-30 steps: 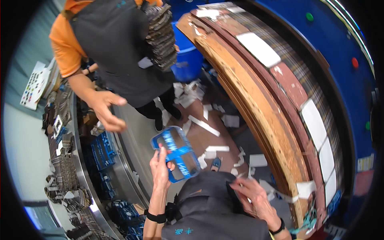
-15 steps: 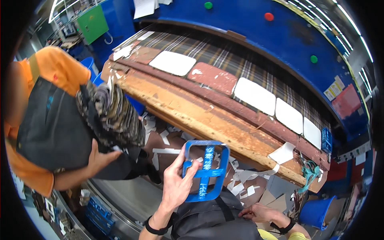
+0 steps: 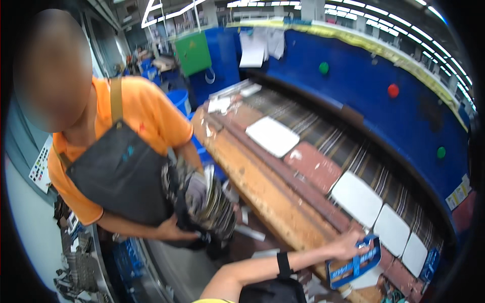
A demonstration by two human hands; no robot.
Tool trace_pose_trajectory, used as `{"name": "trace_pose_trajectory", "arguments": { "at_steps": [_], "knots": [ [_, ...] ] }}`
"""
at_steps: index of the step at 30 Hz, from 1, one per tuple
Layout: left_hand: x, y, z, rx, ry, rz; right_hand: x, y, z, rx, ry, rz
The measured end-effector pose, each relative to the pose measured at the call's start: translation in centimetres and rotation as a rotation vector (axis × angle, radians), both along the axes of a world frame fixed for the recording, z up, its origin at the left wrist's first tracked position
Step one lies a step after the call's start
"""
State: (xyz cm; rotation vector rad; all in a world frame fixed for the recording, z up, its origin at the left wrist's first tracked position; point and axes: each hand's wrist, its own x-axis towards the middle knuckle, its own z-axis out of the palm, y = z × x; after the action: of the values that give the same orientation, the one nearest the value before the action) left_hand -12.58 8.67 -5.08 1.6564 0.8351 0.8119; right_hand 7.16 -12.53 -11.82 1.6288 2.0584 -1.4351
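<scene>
My left hand (image 3: 348, 246) is closed around one side of a blue cutting die (image 3: 356, 265), a rounded frame with crossbars. The arm reaches out to the right, so the die hangs tilted above the near edge of the wooden bench (image 3: 252, 187). Just beyond the die lie white rounded sheets (image 3: 356, 197) in a row on striped fabric (image 3: 348, 149). A similar-sized reddish-brown area (image 3: 313, 166) shows between two of the sheets. A second blue die (image 3: 429, 265) stands at the right end of the row. My right hand is out of the picture.
On the left, close by, a co-worker in an orange shirt (image 3: 156, 101) and dark apron holds a stack of patterned pieces (image 3: 214, 207) against the body. A blue machine body (image 3: 384, 65) runs behind the bench. White scraps (image 3: 250, 232) litter the floor.
My left hand has carried the blue die rightward from in front of my body to the bench. My right hand has gone out of view. The view has turned, showing more of the co-worker.
</scene>
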Motion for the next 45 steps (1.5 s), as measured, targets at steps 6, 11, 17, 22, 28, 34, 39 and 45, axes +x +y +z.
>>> {"name": "trace_pose_trajectory", "arguments": {
  "at_steps": [6, 11, 17, 22, 28, 34, 39, 45],
  "knots": [
    [0.5, 2.6, 2.4, -0.178, 0.072, -0.145, 1.4, 1.2, -3.5, -0.068, -0.211, -0.085],
    [-2.0, 4.0, 5.5, -0.498, 0.148, 0.008, 1.7, 0.7, -1.9, 0.139, 0.027, -0.185],
    [-3.3, 7.1, 5.1, -0.397, 0.185, 0.073, -0.9, -0.1, -5.3, -0.173, 0.453, -0.590],
    [-4.0, 11.0, 5.6, -0.282, 0.362, -0.077, -2.2, -0.6, -11.2, 0.152, 0.177, -0.242],
    [-5.9, 13.5, 2.6, -0.289, 0.335, -0.150, -4.3, 2.9, -9.3, 0.058, 0.182, -0.272],
    [-5.6, 14.4, 1.9, -0.153, 0.464, -0.195, -5.7, 4.6, -8.7, 0.058, 0.171, -0.306],
    [-5.7, 14.5, 2.8, 0.068, 0.597, -0.227, -6.8, 5.2, -7.5, 0.062, 0.179, -0.343],
    [-8.5, 14.2, 5.7, 0.293, 0.561, -0.230, -7.7, 4.9, -4.3, 0.057, 0.213, -0.447]
  ]
}}
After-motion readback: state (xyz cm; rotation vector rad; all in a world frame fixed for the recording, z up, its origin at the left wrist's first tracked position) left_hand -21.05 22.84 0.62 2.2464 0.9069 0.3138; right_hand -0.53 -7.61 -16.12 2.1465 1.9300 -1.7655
